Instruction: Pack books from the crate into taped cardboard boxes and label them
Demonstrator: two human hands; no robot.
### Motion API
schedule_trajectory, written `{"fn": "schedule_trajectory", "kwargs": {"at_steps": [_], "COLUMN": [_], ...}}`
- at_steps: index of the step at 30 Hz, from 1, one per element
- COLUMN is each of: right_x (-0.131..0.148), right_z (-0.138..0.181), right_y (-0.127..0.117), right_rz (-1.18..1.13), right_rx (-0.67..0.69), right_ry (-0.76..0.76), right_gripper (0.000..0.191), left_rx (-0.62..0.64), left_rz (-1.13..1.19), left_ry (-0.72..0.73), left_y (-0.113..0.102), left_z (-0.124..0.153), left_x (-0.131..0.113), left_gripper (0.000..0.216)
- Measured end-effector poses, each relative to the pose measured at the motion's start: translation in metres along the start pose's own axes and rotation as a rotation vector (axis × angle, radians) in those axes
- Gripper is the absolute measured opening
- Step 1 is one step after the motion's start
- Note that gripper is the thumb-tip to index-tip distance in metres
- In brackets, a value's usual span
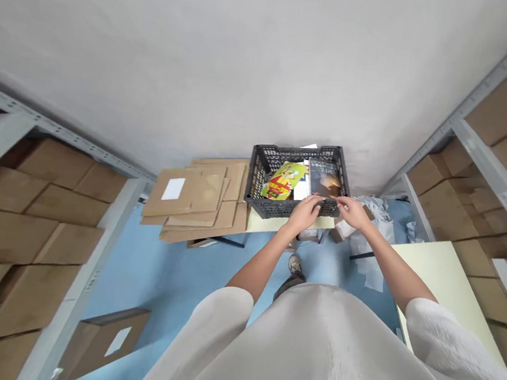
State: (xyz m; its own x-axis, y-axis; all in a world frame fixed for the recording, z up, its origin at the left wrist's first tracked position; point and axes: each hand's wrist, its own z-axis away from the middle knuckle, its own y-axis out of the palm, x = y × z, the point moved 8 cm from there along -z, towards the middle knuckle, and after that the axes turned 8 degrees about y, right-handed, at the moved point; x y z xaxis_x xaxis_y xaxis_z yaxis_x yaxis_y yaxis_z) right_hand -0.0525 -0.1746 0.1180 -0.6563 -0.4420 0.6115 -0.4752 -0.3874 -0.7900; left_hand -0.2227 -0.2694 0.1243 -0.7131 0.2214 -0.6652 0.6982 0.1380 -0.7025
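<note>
A black plastic crate (270, 208) with mesh sides sits on a pale table against the wall. Inside lies a dark book (321, 176) with an orange glow on its cover, beside a yellow-green book (286, 178) with red lettering. White items show between and under them. My left hand (304, 213) reaches over the crate's near rim, its curled fingers at the near edge of the dark book. At that book's near right corner, my right hand (352, 212) pinches the edge between thumb and fingers. The fingertips are small in view.
Flattened cardboard boxes (207, 194) are stacked left of the crate. Shelves of brown cartons (5, 235) line both sides. A carton (103, 343) stands on the blue floor. Plastic wrapping (373, 219) lies right of the crate, near another pale table (439, 284).
</note>
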Motion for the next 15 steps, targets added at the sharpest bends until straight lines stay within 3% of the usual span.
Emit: {"fn": "schedule_trajectory", "kwargs": {"at_steps": [3, 7, 11, 15], "right_x": [0.032, 0.052, 0.053, 0.055], "right_z": [-0.047, -0.104, -0.146, -0.177], "right_y": [0.023, 0.056, 0.076, 0.087], "right_rz": [-0.018, 0.009, 0.097, 0.17], "right_rx": [0.01, 0.049, 0.052, 0.051], "right_ry": [-0.017, 0.022, 0.075, 0.075], "right_gripper": [0.041, 0.042, 0.045, 0.049], "left_rx": [-0.029, -0.017, 0.044, 0.1], "left_rz": [-0.013, -0.061, -0.113, -0.134], "left_ry": [-0.036, -0.098, -0.113, -0.117], "left_y": [-0.04, -0.077, -0.093, -0.095], "left_z": [0.005, 0.01, 0.012, 0.01], "left_x": [0.043, 0.099, 0.135, 0.151], "left_gripper": [0.041, 0.041, 0.042, 0.042]}}
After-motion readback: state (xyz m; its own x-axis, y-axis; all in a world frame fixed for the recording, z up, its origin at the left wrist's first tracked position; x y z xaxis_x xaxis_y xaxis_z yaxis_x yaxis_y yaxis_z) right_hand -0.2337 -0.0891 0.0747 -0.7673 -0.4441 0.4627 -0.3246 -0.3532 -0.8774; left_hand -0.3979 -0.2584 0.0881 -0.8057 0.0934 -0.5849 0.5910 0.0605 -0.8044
